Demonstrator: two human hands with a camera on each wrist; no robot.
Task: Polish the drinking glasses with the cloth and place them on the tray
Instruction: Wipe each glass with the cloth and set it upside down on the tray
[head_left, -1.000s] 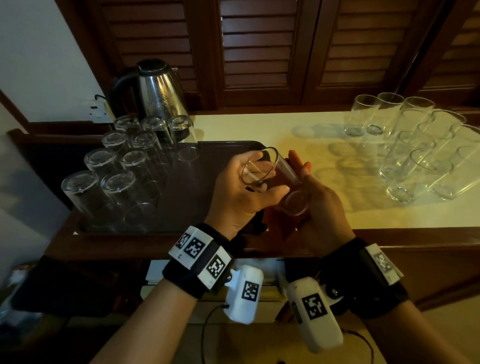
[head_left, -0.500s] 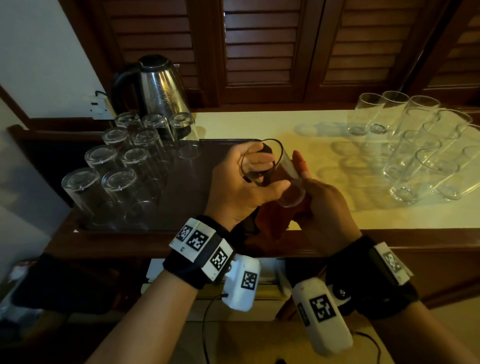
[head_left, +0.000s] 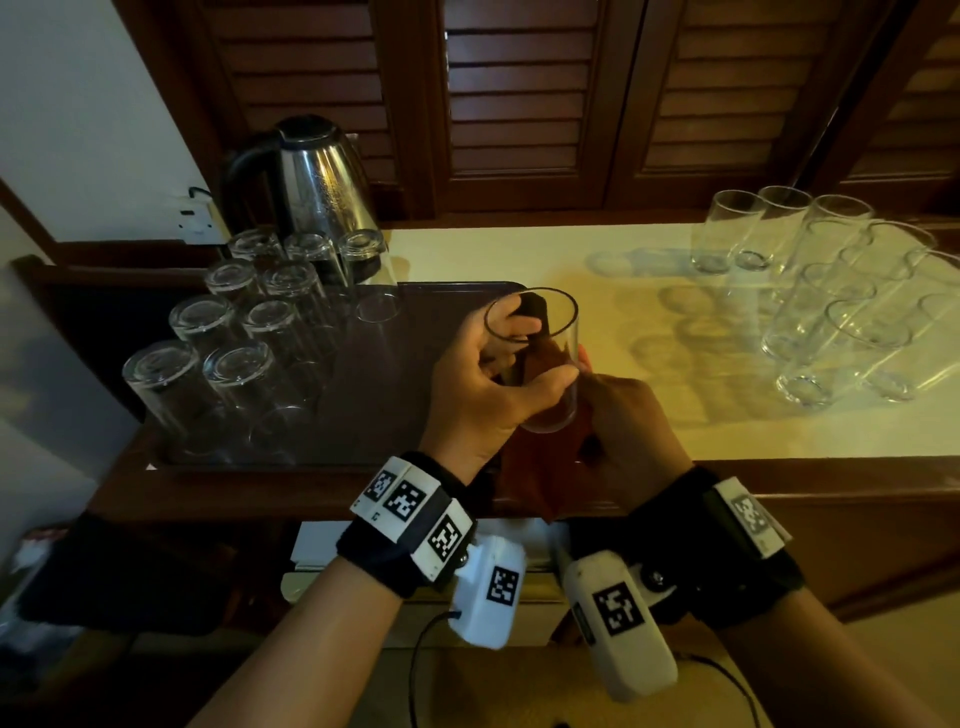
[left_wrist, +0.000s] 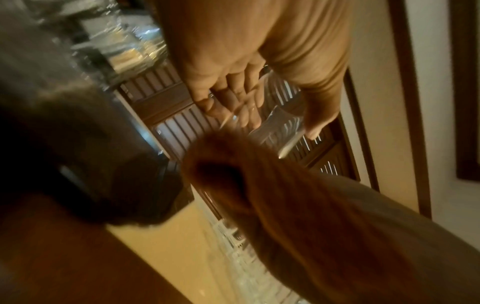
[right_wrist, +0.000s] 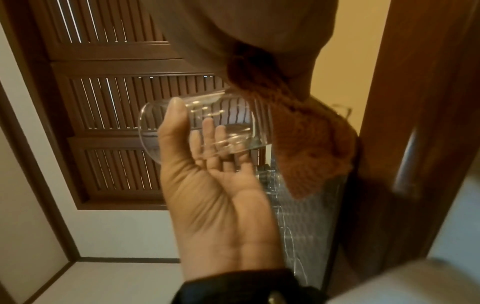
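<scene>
Head view: your left hand (head_left: 488, 395) wraps thumb and fingers round the glass (head_left: 540, 364), held in the air at the tray's (head_left: 415, 296) right edge; your right hand (head_left: 634, 441) clutches the cloth (head_left: 535, 467) beside its base. Smooth glass may slip if that one-handed hold loosens.
</scene>
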